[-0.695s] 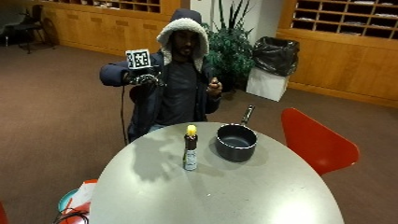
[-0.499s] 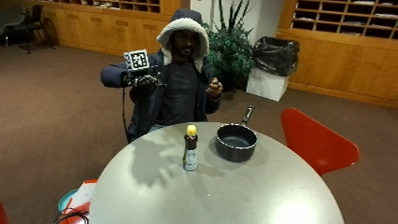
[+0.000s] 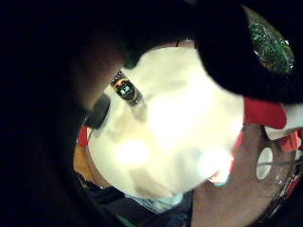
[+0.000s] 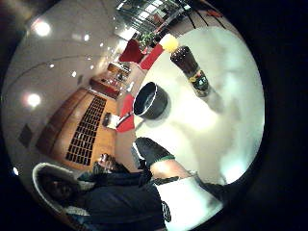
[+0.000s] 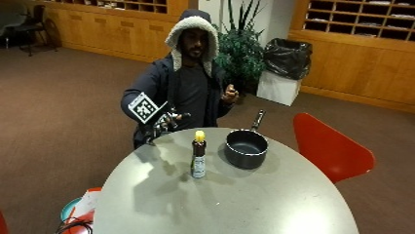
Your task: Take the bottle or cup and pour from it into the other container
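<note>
A dark sauce bottle (image 5: 198, 157) with a yellow cap stands upright near the middle of the round white table (image 5: 259, 204). To its right sits a dark saucepan (image 5: 246, 148), its handle pointing away toward the person. My gloved right hand (image 5: 164, 125) hovers over the table's far edge, left of the bottle, fingers spread and holding nothing. The person's bare left hand (image 5: 228, 93) is raised at chest height. Both palm views look down on the table: the bottle (image 4: 191, 70) stands beside the saucepan (image 4: 150, 101), and the bottle (image 3: 127, 90) shows again with the saucepan (image 3: 97, 113) close by.
A red chair (image 5: 329, 150) stands at the table's right side. Red and teal objects (image 5: 81, 209) lie on the floor at the lower left. Behind the person are a plant (image 5: 243, 48) and a bin with a black bag (image 5: 285, 61).
My gloved hand has come down from shoulder height to just above the table's far edge, closer to the bottle. Bottle and saucepan have not moved.
</note>
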Demonstrator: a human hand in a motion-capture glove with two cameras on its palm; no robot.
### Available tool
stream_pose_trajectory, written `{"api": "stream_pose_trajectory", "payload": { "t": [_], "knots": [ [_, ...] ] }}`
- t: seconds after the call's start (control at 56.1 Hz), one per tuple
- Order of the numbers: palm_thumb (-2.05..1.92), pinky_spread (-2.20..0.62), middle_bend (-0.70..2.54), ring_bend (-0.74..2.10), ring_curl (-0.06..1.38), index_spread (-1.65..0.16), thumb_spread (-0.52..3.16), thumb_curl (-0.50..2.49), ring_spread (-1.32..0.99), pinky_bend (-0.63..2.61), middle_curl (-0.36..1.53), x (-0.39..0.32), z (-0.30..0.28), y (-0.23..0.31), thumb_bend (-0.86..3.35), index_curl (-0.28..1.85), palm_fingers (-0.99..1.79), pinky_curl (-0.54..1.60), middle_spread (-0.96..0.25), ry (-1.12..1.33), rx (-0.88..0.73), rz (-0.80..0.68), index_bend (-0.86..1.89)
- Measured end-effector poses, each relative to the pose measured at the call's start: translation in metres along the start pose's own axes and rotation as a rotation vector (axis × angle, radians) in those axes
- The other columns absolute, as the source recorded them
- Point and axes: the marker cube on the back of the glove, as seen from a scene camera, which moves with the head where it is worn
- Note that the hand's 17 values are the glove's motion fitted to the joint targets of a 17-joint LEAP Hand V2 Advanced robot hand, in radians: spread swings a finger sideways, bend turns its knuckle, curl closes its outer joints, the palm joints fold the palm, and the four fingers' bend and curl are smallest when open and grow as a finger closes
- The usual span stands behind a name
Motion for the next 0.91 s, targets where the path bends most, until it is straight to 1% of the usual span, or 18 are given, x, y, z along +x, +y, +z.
{"api": "stream_pose_trajectory", "payload": {
  "t": [0.089,0.196,0.356,0.446,0.517,0.552,0.57,0.606,0.624,0.659,0.766,0.909],
  "knots": [
    [0.38,0.42,0.22,0.15,0.01,-0.38,0.85,0.32,0.23,0.38,0.27,0.010,0.040,-0.024,-0.03,0.31,0.16,0.29,0.06,-0.114,0.014,0.114,0.35],
    [0.40,0.42,0.21,0.16,0.02,-0.37,0.84,0.33,0.22,0.37,0.28,0.025,0.077,-0.050,-0.03,0.32,0.17,0.30,0.06,-0.201,-0.009,0.176,0.33],
    [0.44,0.42,0.19,0.18,0.05,-0.36,0.83,0.34,0.22,0.39,0.29,0.034,0.113,-0.080,-0.02,0.32,0.23,0.31,0.05,-0.402,-0.042,0.210,0.28],
    [0.48,0.41,0.18,0.19,0.06,-0.34,0.83,0.35,0.21,0.41,0.29,0.033,0.130,-0.088,-0.02,0.33,0.31,0.32,0.04,-0.515,-0.081,0.198,0.26],
    [0.53,0.41,0.19,0.26,0.10,-0.31,0.83,0.36,0.20,0.44,0.29,0.031,0.139,-0.099,-0.02,0.32,0.45,0.33,0.03,-0.577,-0.111,0.201,0.20],
    [0.54,0.41,0.18,0.26,0.11,-0.31,0.83,0.36,0.19,0.44,0.29,0.030,0.143,-0.102,-0.02,0.32,0.46,0.32,0.02,-0.602,-0.114,0.190,0.18],
    [0.57,0.41,0.19,0.30,0.13,-0.30,0.83,0.37,0.19,0.48,0.29,0.030,0.145,-0.103,-0.01,0.31,0.55,0.34,0.02,-0.615,-0.111,0.182,0.16],
    [0.60,0.40,0.18,0.32,0.14,-0.29,0.82,0.37,0.18,0.50,0.29,0.029,0.149,-0.106,-0.01,0.30,0.60,0.34,0.01,-0.639,-0.096,0.176,0.14],
    [0.64,0.40,0.18,0.38,0.17,-0.28,0.82,0.38,0.17,0.51,0.29,0.028,0.151,-0.108,0.01,0.30,0.71,0.35,0.00,-0.651,-0.083,0.179,0.13],
    [0.69,0.39,0.18,0.42,0.18,-0.27,0.82,0.39,0.15,0.52,0.29,0.027,0.153,-0.112,0.02,0.29,0.78,0.34,-0.02,-0.675,-0.058,0.188,0.12],
    [0.85,0.34,0.26,0.53,0.25,-0.26,0.80,0.45,0.05,0.43,0.33,0.025,0.156,-0.116,0.06,0.29,1.05,0.33,-0.09,-0.702,-0.005,0.177,0.14],
    [0.95,0.28,0.34,0.56,0.31,-0.26,0.64,0.52,-0.06,0.33,0.39,0.021,0.151,-0.122,0.02,0.34,1.21,0.33,-0.16,-0.692,0.039,0.167,0.18]
  ]
}}
